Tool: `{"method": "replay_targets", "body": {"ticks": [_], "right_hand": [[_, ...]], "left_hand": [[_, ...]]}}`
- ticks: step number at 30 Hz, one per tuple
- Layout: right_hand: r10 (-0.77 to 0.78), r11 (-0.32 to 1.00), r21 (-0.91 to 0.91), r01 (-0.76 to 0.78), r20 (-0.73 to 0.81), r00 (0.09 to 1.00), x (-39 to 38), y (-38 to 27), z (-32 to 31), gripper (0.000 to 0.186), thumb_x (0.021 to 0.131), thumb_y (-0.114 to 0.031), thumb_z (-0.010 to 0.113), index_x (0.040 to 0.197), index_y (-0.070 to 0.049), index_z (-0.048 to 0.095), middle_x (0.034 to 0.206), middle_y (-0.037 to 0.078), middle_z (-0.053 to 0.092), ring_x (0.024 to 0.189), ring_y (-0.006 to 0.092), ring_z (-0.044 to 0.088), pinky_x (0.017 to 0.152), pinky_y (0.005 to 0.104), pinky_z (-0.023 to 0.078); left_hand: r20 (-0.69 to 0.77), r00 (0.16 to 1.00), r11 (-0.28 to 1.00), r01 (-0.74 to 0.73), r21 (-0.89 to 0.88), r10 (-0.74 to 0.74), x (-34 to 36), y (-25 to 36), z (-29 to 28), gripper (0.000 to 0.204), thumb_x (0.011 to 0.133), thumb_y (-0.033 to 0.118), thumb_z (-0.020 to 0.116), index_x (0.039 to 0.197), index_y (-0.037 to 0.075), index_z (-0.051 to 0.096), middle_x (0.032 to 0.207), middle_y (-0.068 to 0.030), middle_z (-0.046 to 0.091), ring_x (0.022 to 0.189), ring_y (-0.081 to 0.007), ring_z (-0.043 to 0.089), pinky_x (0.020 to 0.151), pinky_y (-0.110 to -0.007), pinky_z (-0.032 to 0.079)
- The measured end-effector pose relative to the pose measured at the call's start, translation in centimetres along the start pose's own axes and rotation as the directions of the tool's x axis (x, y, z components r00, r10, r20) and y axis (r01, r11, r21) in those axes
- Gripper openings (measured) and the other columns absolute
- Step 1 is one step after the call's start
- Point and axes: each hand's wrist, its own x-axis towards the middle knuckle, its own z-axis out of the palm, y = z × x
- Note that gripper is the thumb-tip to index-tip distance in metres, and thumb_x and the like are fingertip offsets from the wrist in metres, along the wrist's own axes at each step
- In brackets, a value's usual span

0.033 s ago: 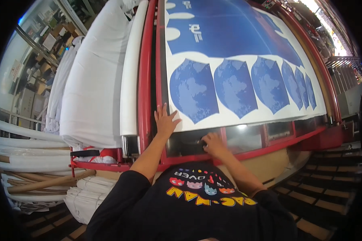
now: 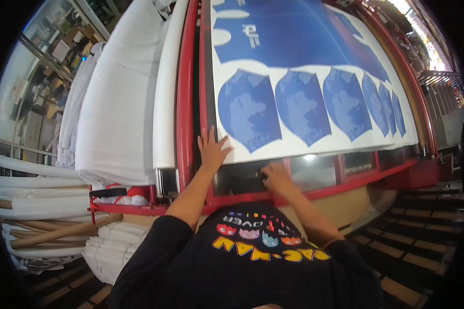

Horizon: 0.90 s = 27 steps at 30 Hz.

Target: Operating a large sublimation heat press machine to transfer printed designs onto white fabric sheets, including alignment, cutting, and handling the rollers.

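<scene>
From where I stand, the printed sheet [image 2: 301, 147] lies flat over the dark, glassy top of the red-framed table [image 2: 310, 175], its near edge just short of the person's side. It is white with blue printing: a row of shield-like shapes [image 2: 302, 110] toward the near edge, and a big blue panel [image 2: 304, 41] beyond them. The left hand [image 2: 213, 150] rests at the sheet's near left corner, fingers spread wide, gripping nothing — partly on the white margin, partly over the table's edge. The right hand [image 2: 275, 176] is off the sheet, just below its near edge and above the dark tabletop, its fingers curled in; something small and dark shows by the fingertips, but I cannot tell whether they hold it. Along the left stands a red bar [image 2: 185, 98], then a white roll [image 2: 166, 108] and a broad hanging white cloth [image 2: 119, 103] — with more rolls [image 2: 44, 183] stacked farther left.
</scene>
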Motion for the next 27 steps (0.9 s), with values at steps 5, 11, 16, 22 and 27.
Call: {"method": "replay_targets", "body": {"ticks": [5, 11, 16, 22, 27], "right_hand": [[-0.151, 0.985, 0.038, 0.168, -0.277, 0.949, 3.7, 2.8, -3.8, 0.039, 0.069, -0.007, 0.075, 0.106, -0.011, 0.063, 0.107, 0.011, 0.057, 0.107, 0.0317, 0.052, 0.094, 0.0439, 0.043], [-0.137, 0.989, -0.072, 0.131, -0.089, 0.987, 7.7, 2.6, -5.0, 0.036, 0.072, -0.006, 0.074, 0.105, -0.01, 0.064, 0.109, 0.009, 0.056, 0.108, 0.0302, 0.052, 0.094, 0.0416, 0.043], [-0.01, 0.998, 0.068, 0.015, -0.086, 0.996, 6.9, 3.4, -3.7, 0.048, 0.073, -0.008, 0.074, 0.119, -0.011, 0.061, 0.116, 0.014, 0.057, 0.113, 0.034, 0.052, 0.1, 0.0431, 0.042], [0.352, 0.934, 0.073, -0.35, -0.362, 0.863, 0.3, 3.8, -0.1, 0.051, 0.086, -0.021, 0.071, 0.13, -0.001, 0.054, 0.127, 0.019, 0.057, 0.113, 0.0336, 0.057, 0.099, 0.0415, 0.043], [0.471, 0.881, 0.168, -0.442, -0.244, 0.848, -7.5, 2.5, 2.6, 0.057, 0.087, -0.02, 0.068, 0.137, -0.003, 0.045, 0.121, 0.021, 0.054, 0.113, 0.0396, 0.052, 0.096, 0.0475, 0.043]], "left_hand": [[-0.001, 1.0, 1.0, -0.022, 0.01, 0.022, -0.6, -0.5, 0.6, 0.052, 0.079, 0.058, 0.067, 0.121, 0.027, 0.069, 0.152, -0.0166, 0.034, 0.144, -0.0409, 0.02, 0.115, -0.06, 0.015], [0.025, 1.0, 0.996, -0.002, -0.09, 0.004, 0.0, -1.0, 0.3, 0.053, 0.077, 0.062, 0.067, 0.118, 0.028, 0.071, 0.152, -0.0145, 0.034, 0.143, -0.0415, 0.021, 0.114, -0.06, 0.015], [-0.22, 0.974, 0.982, 0.007, -0.188, -0.049, -0.3, -4.5, -0.5, 0.051, 0.085, 0.043, 0.069, 0.131, 0.022, 0.061, 0.15, -0.0151, 0.037, 0.142, -0.04, 0.026, 0.115, -0.059, 0.016], [-0.542, 0.321, 0.613, 0.587, -0.529, -0.776, -5.8, -28.5, -7.2, 0.083, 0.085, 0.036, 0.072, 0.142, -0.009, 0.033, 0.148, -0.0285, 0.033, 0.138, -0.0409, 0.033, 0.115, -0.048, 0.025], [-0.126, -0.397, -0.081, 0.466, -0.881, -0.909, -14.0, -43.7, -10.6, 0.108, 0.076, 0.043, 0.081, 0.148, -0.009, 0.018, 0.144, -0.0262, 0.038, 0.13, -0.037, 0.044, 0.107, -0.046, 0.04]]}}
